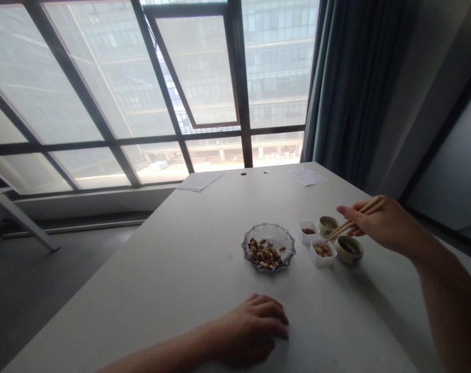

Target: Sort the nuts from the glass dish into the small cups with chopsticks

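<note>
Right of the centre of the frame, the right hand (369, 220) has its fingers closed round pale wooden chopsticks (352, 220), tips at the near white plastic cup (323, 253) of light pieces; the far white cup (309, 232) and two round brown bowls sit close by. A strip of bare white bench (204, 248) parts them from the scalloped glass dish (268, 247) of mixed dark pieces, with wider room to its left; at lower centre the left hand (256, 329) lies on the bench, fingers slightly spread, holding nothing visible
</note>
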The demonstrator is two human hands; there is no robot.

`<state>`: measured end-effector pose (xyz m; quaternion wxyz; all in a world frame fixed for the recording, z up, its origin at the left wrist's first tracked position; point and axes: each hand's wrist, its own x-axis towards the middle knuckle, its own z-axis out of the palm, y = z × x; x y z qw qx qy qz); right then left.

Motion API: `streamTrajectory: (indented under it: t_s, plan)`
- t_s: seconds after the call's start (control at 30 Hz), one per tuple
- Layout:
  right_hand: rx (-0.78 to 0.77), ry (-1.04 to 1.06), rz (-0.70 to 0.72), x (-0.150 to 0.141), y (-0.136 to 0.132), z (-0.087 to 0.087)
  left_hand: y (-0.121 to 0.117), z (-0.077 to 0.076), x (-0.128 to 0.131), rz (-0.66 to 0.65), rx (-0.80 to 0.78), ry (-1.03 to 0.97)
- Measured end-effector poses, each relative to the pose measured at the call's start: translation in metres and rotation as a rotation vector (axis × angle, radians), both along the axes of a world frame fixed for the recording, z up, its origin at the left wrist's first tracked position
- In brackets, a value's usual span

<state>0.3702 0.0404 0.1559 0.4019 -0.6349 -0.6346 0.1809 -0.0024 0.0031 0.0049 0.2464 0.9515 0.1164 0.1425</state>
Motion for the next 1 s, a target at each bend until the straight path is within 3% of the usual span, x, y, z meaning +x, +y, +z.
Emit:
streamTrajectory:
  t_s: [0.17, 0.27, 0.43, 0.63, 0.8, 1.0]
  plan:
    - [0.071, 0.089, 0.002, -0.011, -0.001, 0.003, 0.000, 0.000, 0.000, -0.001, 0.004, 0.013]
    - [0.120, 0.140, 0.076, -0.026, 0.003, 0.000, 0.000, 0.002, -0.001, 0.003, 0.008, 0.027]
    - [0.082, 0.195, 0.284, -0.060, 0.012, -0.019, -0.001, 0.002, 0.000, 0.004, 0.012, 0.039]
    - [-0.014, 0.266, 0.390, -0.089, 0.020, -0.045, 0.000, -0.003, -0.001, -0.001, 0.011, -0.017]
    - [-0.057, 0.270, 0.425, -0.098, 0.023, -0.055, 0.000, -0.002, 0.000, -0.004, 0.006, -0.017]
    - [-0.046, 0.322, 0.410, -0.101, 0.021, -0.055, -0.001, 0.000, 0.001, -0.004, 0.005, -0.006]
